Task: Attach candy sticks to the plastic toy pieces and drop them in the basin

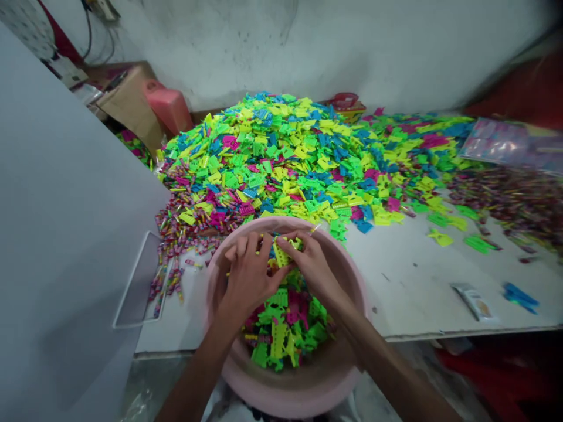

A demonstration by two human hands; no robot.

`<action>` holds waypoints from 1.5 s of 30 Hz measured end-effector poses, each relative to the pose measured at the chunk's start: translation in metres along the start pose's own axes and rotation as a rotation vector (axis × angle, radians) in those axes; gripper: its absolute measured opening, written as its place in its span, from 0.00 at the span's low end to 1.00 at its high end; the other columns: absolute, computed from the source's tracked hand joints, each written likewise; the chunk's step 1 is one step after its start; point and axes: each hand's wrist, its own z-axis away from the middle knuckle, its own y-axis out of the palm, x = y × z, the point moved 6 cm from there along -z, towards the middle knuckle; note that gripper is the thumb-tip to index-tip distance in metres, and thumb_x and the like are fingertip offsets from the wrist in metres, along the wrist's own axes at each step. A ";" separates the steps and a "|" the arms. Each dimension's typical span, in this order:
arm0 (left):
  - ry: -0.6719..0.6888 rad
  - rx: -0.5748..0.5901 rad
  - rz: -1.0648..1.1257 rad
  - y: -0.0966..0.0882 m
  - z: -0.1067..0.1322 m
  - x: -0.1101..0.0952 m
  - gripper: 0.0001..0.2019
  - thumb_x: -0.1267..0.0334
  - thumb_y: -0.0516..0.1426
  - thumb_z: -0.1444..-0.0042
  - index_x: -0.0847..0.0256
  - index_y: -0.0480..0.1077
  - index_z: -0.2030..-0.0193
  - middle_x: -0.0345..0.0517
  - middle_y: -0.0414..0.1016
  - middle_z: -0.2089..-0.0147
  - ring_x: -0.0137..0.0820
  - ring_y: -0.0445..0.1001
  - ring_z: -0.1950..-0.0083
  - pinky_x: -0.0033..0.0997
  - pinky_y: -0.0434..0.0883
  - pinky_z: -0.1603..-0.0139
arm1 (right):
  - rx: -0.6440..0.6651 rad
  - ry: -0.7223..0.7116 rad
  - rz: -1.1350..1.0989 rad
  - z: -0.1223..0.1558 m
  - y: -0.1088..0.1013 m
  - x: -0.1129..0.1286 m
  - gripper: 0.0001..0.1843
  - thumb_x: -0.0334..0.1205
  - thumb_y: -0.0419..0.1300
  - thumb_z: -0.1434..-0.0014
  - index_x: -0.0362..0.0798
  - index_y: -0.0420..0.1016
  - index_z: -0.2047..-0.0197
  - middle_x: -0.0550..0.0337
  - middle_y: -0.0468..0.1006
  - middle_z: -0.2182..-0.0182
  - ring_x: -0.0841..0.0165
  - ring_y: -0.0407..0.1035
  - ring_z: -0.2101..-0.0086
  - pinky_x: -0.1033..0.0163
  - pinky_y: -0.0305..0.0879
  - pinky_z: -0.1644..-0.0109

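Over a pink round tub (288, 404), my left hand (253, 275) and my right hand (312, 266) meet at a small yellow plastic piece (281, 253) with a row of holes. The right thumb lies on its face, and the left fingers curl at its other side, with the thumb below. Part of the piece is hidden by the fingers. Beneath the hands, the tub holds a heap of flat green, yellow and magenta plastic pieces (281, 334), with some small wrapped sticks (261, 338) among them.
Behind the tub rises a large pile of bright plastic pieces (285, 146) against the wall. Small wrapped sticks lie in heaps at left (176, 234) and right (510, 199). Blue scissors-like plastic (521, 297) and a small packet (474, 302) rest near the table's front edge. A grey panel (65, 234) stands at left.
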 end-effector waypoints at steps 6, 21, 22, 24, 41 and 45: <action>0.016 0.004 -0.003 0.006 -0.006 0.002 0.23 0.44 0.56 0.37 0.62 0.68 0.47 0.55 0.71 0.50 0.50 0.66 0.49 0.48 0.66 0.52 | 0.007 0.016 -0.027 -0.009 0.000 -0.008 0.22 0.60 0.66 0.49 0.48 0.75 0.67 0.55 0.79 0.62 0.60 0.70 0.62 0.60 0.65 0.63; 0.136 -0.050 -0.111 0.002 -0.010 -0.008 0.17 0.49 0.53 0.33 0.62 0.68 0.52 0.54 0.70 0.54 0.47 0.67 0.53 0.44 0.65 0.57 | -0.002 -0.018 -0.092 -0.011 -0.004 0.000 0.22 0.59 0.63 0.44 0.47 0.78 0.61 0.53 0.80 0.58 0.57 0.72 0.56 0.55 0.66 0.53; 0.139 -0.052 -0.106 0.003 -0.010 -0.008 0.17 0.49 0.53 0.33 0.62 0.68 0.52 0.54 0.71 0.54 0.47 0.67 0.53 0.44 0.64 0.57 | -0.001 -0.013 -0.094 -0.010 -0.004 0.001 0.22 0.59 0.63 0.44 0.47 0.78 0.61 0.53 0.80 0.59 0.57 0.72 0.57 0.56 0.66 0.54; 0.128 -0.053 -0.098 0.004 -0.009 -0.009 0.16 0.49 0.53 0.33 0.61 0.69 0.53 0.53 0.71 0.55 0.46 0.67 0.54 0.44 0.64 0.59 | -0.006 -0.011 -0.088 -0.008 -0.005 0.002 0.23 0.60 0.62 0.43 0.47 0.78 0.60 0.53 0.81 0.60 0.58 0.72 0.59 0.57 0.67 0.57; -0.239 -0.443 0.375 -0.004 0.032 0.125 0.08 0.60 0.55 0.36 0.58 0.71 0.65 0.44 0.77 0.65 0.35 0.76 0.63 0.33 0.71 0.59 | -0.124 -0.182 0.185 -0.023 -0.099 -0.010 0.23 0.61 0.58 0.38 0.49 0.82 0.62 0.53 0.85 0.61 0.58 0.77 0.57 0.54 0.71 0.49; -0.553 -0.227 0.518 0.044 0.056 0.185 0.20 0.50 0.52 0.37 0.56 0.68 0.43 0.52 0.78 0.46 0.43 0.78 0.48 0.43 0.76 0.51 | -0.259 -0.152 0.362 -0.063 -0.149 -0.063 0.30 0.68 0.55 0.42 0.48 0.80 0.61 0.47 0.83 0.57 0.53 0.74 0.55 0.46 0.69 0.47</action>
